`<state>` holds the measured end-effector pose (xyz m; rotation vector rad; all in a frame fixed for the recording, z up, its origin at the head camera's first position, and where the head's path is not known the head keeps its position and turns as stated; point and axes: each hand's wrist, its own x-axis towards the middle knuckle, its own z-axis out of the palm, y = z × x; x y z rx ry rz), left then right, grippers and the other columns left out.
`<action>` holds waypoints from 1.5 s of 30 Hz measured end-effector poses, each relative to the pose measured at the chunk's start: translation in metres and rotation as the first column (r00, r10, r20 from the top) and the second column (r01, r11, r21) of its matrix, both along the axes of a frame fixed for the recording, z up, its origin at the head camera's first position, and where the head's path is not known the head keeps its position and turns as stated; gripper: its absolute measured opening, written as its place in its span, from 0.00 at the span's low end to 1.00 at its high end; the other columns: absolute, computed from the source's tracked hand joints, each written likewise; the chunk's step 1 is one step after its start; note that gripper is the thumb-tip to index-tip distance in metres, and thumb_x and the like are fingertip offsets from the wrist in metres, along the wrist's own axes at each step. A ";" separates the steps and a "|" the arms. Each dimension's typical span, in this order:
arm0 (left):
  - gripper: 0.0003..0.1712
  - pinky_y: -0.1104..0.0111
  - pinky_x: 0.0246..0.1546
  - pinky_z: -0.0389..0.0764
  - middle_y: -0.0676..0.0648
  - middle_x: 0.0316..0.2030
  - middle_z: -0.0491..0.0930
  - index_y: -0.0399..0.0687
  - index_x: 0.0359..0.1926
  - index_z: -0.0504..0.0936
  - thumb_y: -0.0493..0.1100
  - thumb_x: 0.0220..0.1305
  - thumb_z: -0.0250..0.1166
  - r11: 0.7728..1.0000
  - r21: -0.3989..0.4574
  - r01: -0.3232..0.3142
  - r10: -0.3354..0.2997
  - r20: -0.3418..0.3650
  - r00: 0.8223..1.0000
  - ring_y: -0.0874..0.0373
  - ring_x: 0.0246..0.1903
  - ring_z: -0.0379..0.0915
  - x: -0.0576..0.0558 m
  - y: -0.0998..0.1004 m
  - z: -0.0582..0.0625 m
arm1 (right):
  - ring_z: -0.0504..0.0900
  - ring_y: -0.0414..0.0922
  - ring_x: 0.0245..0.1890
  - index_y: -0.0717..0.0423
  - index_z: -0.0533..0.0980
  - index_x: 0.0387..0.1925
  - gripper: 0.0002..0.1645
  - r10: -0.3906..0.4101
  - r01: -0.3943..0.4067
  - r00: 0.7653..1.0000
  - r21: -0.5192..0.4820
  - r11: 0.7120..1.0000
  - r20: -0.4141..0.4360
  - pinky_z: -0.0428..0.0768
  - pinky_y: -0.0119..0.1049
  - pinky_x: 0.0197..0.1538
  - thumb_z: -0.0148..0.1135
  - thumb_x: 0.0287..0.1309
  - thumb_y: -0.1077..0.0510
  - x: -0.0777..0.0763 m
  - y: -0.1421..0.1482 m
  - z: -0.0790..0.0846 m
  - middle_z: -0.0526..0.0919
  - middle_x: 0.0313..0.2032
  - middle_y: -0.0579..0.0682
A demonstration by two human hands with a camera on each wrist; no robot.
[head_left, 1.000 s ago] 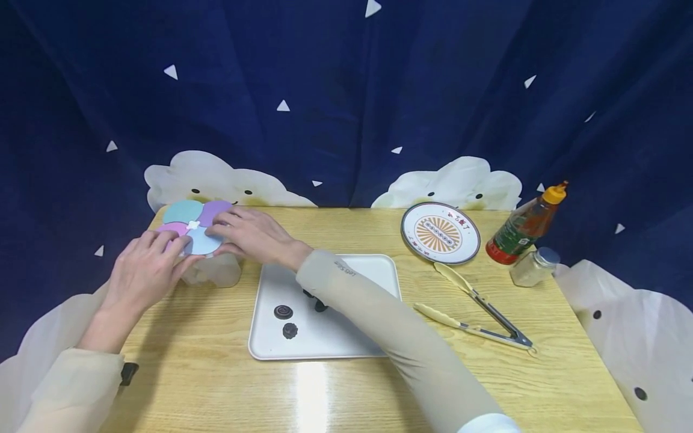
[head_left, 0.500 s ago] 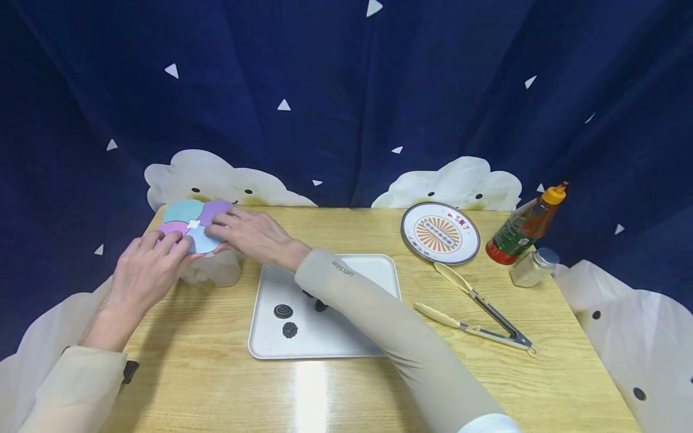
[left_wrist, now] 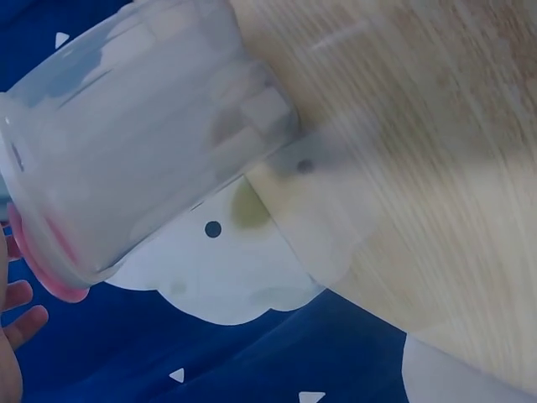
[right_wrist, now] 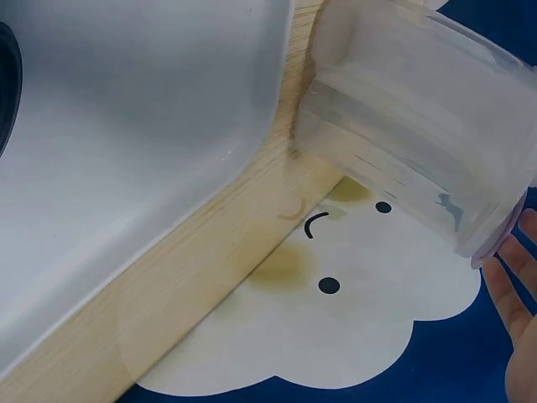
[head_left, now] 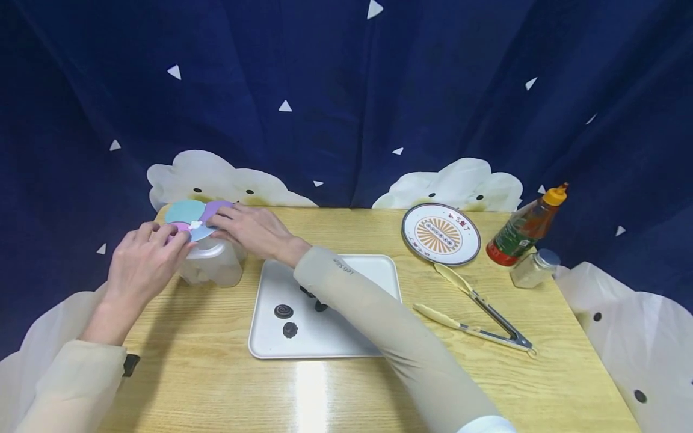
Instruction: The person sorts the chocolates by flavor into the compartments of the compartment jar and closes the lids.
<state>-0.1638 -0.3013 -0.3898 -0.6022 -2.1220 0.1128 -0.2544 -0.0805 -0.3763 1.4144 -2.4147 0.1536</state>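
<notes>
Fingers of the left hand (head_left: pixel 141 261) were bent over the pink petal of a petalled lid (head_left: pixel 186 210), its thumb at the edge, and those of the right hand (head_left: pixel 258 231) curved over the blue and purple petals from the other side; both grips were nearly closed, parted only by the lid's edge. Nearest lay the bare front of the wood-grained table (head_left: pixel 243 397), a white glare on it, with a beige sleeve (head_left: pixel 76 385) on the left arm and another (head_left: pixel 379 319) crossing from the right. Under that one sat a white tray (head_left: pixel 352 346) bearing a swirled dark disc (head_left: pixel 283 311), a ridged dark piece (head_left: pixel 290 330) and more dark pieces partly hidden by the sleeve. To its right, tongs (head_left: pixel 489 310) lay spread, pale tips towards the tray. Farther back, the translucent container (head_left: pixel 213 270) stood upright at the table's far left, the lid on top; at the far right were a small jar (head_left: pixel 530 270), a red sauce bottle (head_left: pixel 521 234) with a yellow cap, and a patterned plate (head_left: pixel 440 234). Beyond the table hung a navy curtain (head_left: pixel 335 90) with white triangles and smiling clouds (head_left: pixel 460 179).
</notes>
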 end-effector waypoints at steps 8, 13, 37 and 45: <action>0.22 0.47 0.20 0.74 0.33 0.34 0.82 0.37 0.38 0.77 0.50 0.82 0.48 1.000 0.019 -0.022 0.022 -0.010 1.000 0.31 0.31 0.76 -0.002 -0.004 0.006 | 0.83 0.36 0.54 0.34 0.77 0.65 0.21 -0.049 0.057 0.993 -0.069 0.996 0.108 0.81 0.27 0.40 0.45 0.82 0.40 0.001 -0.003 0.007 0.80 0.64 0.34; 0.22 0.46 0.20 0.73 0.33 0.32 0.80 0.37 0.37 0.78 0.48 0.82 0.47 0.999 0.040 -0.026 0.026 -0.007 1.000 0.31 0.30 0.76 -0.004 -0.006 0.010 | 0.82 0.36 0.55 0.34 0.76 0.64 0.20 -0.109 0.116 0.989 -0.070 0.991 0.097 0.81 0.29 0.41 0.44 0.82 0.41 0.002 -0.008 0.014 0.81 0.60 0.35; 0.15 0.46 0.25 0.77 0.32 0.36 0.80 0.38 0.41 0.77 0.47 0.75 0.53 0.992 0.050 -0.115 0.106 0.152 0.983 0.31 0.34 0.76 -0.006 -0.005 0.016 | 0.82 0.45 0.59 0.47 0.81 0.62 0.25 -0.103 0.102 0.995 -0.297 0.950 0.012 0.82 0.37 0.59 0.60 0.73 0.40 0.040 0.114 0.026 0.86 0.58 0.45; 0.17 0.46 0.25 0.77 0.32 0.36 0.81 0.37 0.41 0.78 0.47 0.75 0.53 0.991 0.059 -0.117 0.108 0.135 0.985 0.31 0.34 0.76 -0.004 -0.004 0.014 | 0.84 0.47 0.59 0.46 0.82 0.61 0.26 -0.173 0.175 0.984 -0.283 0.943 0.033 0.84 0.44 0.58 0.62 0.70 0.39 0.067 0.203 0.010 0.87 0.57 0.47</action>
